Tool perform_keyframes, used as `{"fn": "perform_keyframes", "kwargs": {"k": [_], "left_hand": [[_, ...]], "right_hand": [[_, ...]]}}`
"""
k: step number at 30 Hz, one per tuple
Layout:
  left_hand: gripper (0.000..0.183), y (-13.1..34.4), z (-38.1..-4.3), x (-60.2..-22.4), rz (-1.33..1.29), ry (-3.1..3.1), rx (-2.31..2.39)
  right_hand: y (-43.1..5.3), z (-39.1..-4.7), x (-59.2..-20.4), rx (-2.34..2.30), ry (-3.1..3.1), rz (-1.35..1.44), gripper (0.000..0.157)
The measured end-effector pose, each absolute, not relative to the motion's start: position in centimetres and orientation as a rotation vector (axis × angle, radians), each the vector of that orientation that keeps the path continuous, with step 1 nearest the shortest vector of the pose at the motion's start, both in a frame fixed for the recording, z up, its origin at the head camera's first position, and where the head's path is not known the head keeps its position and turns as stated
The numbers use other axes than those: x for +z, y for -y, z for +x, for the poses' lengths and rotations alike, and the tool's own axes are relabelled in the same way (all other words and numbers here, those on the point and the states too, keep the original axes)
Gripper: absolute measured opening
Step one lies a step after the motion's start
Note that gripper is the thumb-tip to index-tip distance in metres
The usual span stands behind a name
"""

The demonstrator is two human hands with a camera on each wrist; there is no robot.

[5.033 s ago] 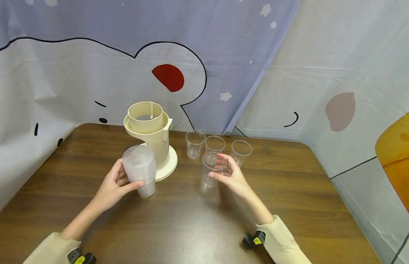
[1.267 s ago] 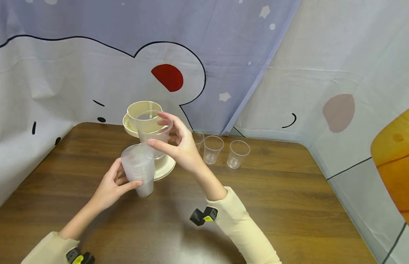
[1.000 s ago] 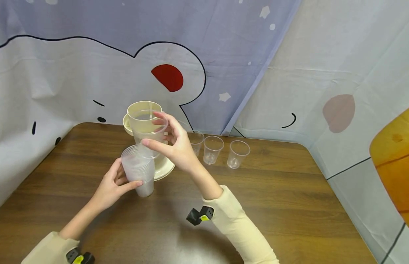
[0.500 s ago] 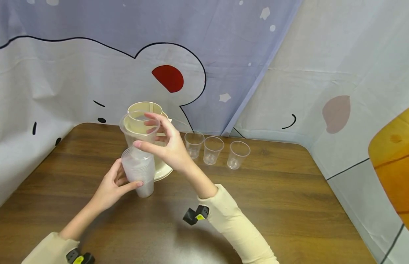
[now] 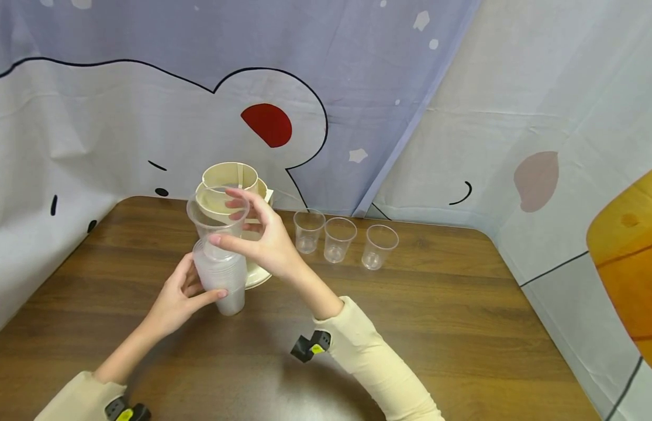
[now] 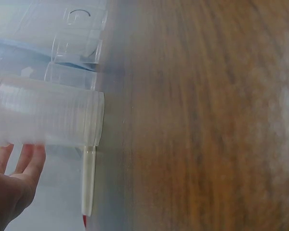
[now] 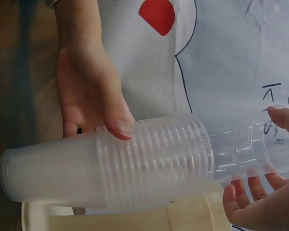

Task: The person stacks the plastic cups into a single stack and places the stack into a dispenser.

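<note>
A stack of nested clear plastic cups (image 5: 221,279) stands on the table, gripped round its side by my left hand (image 5: 178,298). In the right wrist view the stacked rims (image 7: 154,163) lie close together, with the left thumb against them. My right hand (image 5: 265,242) holds a single clear plastic cup (image 5: 212,216) upright by its upper part. That cup's lower end sits inside the mouth of the stack, while its rim stands well above. Just behind the stack is a cream-coloured cylindrical holder (image 5: 231,175) on a round base, partly hidden by the cups and right hand.
Three clear plastic cups stand upright apart from the stack: a left one (image 5: 307,234), a middle one (image 5: 338,241) and a right one (image 5: 379,248). A printed curtain (image 5: 389,105) hangs behind the wooden table (image 5: 436,327).
My right hand has lifted a cup from the front of the standing cups, carried it left and lowered it into the stack's mouth. The left hand has stayed round the stack.
</note>
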State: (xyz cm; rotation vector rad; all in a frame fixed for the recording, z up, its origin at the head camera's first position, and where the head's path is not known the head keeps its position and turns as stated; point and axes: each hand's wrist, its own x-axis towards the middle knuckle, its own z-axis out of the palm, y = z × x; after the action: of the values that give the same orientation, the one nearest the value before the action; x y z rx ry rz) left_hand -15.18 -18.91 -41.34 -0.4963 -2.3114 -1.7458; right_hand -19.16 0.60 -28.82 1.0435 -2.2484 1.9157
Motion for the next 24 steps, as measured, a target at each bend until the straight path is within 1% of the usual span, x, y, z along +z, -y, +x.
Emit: {"fn": "perform_keyframes", "kwargs": {"k": [24], "left_hand": [[0.073, 19.0, -15.2, -41.5, -0.482, 2.316, -1.734]], "right_hand": [[-0.3, -19.4, -31.1, 1.94, 2.31, 0.974, 0.067]]}}
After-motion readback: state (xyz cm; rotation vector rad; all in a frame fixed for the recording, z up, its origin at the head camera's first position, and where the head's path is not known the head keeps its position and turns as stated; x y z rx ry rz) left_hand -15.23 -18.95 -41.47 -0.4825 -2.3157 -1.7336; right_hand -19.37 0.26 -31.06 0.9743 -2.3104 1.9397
